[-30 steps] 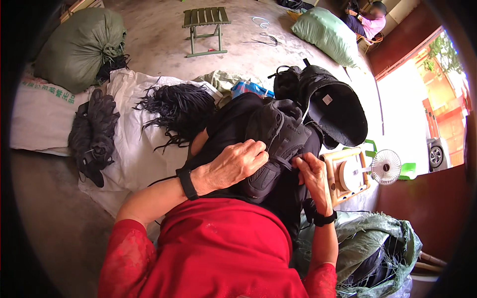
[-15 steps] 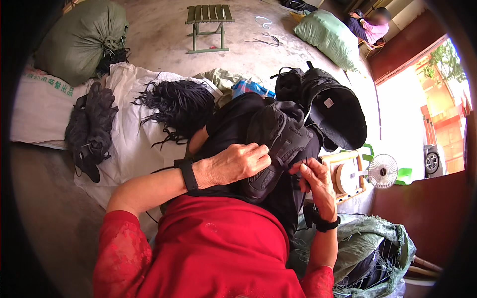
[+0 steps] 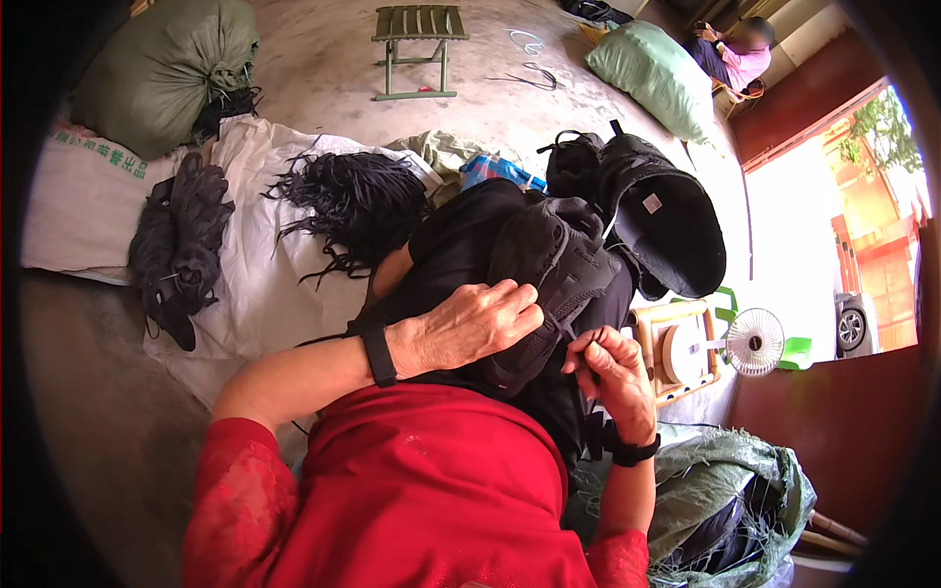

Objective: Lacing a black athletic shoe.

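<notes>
Grn stool [image 3: 420, 22], wht fan [image 3: 755, 342]

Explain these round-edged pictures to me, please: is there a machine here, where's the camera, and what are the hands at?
No machine: these are a person's bare hands. All pictures come from a wide camera worn on the head, looking down, so edges bend. A dark shoe lies in the lap. The left hand is curled over it; the right hand, beside it, seems to pinch something thin, too small to identify. On a white sheet lies a heap of black strands. A small fan stands on the right.
</notes>
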A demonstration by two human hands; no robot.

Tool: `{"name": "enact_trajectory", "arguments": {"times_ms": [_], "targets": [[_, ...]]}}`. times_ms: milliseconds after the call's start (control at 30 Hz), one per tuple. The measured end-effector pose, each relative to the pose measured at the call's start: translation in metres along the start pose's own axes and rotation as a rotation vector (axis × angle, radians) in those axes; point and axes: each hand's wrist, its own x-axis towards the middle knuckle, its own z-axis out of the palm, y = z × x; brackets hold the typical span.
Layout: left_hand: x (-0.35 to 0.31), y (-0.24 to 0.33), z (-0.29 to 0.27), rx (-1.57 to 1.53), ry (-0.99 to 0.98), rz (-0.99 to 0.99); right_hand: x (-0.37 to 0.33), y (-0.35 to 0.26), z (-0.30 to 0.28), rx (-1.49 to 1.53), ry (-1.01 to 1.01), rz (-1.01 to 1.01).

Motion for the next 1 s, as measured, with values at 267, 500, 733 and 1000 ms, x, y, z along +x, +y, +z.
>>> {"name": "enact_trajectory", "arguments": {"times_ms": [267,500,733,1000], "targets": [[0.005,-0.001,0.009,0.042,-0.015,-0.023,0.022,-0.007,0.002,0.195,0.013,-0.093],[-0.001,0.007,0.030,0.067,0.130,-0.171,0.033,-0.008,0.000,0.314,0.206,-0.099],[-0.007,0.007,0.027,-0.075,0.178,-0.171,0.058,-0.008,-0.021,0.718,0.409,-0.182],[-0.003,-0.010,0.009,-0.530,0.006,-0.577,0.021,-0.059,-0.002,-0.062,0.323,-0.116]]}}
